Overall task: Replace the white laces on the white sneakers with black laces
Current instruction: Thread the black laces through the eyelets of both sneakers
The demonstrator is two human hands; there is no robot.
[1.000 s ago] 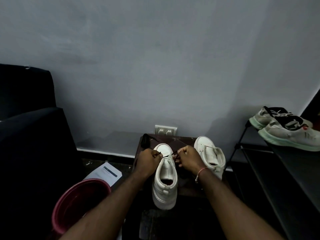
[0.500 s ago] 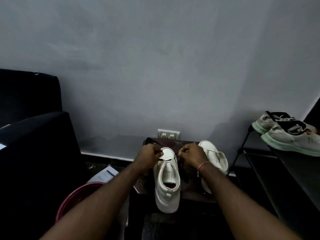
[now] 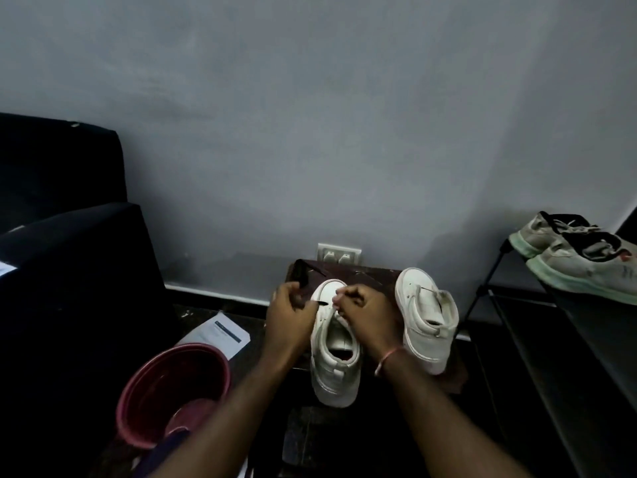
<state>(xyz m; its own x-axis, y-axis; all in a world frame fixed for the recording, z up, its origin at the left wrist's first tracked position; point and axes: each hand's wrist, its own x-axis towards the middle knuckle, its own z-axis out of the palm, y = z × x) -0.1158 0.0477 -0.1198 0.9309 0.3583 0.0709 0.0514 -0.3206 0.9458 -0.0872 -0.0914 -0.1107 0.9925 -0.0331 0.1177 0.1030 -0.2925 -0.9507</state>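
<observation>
White sneaker (image 3: pixel 336 374); black lace (image 3: pixel 320 302) pinched, left hand (image 3: pixel 289 317)

We see smooth, matt white leather-like uppers on the left sneaker (image 3: pixel 336 370) and right sneaker (image 3: pixel 425 326). The bench (image 3: pixel 365 274) under them looks like dark wood with a dull sheen. The tub (image 3: pixel 165 384) is smooth reddish plastic, the sheet (image 3: pixel 220 334) paper, the rack (image 3: pixel 586 339) thin black metal, the wall (image 3: pixel 310 132) matt paint.
</observation>
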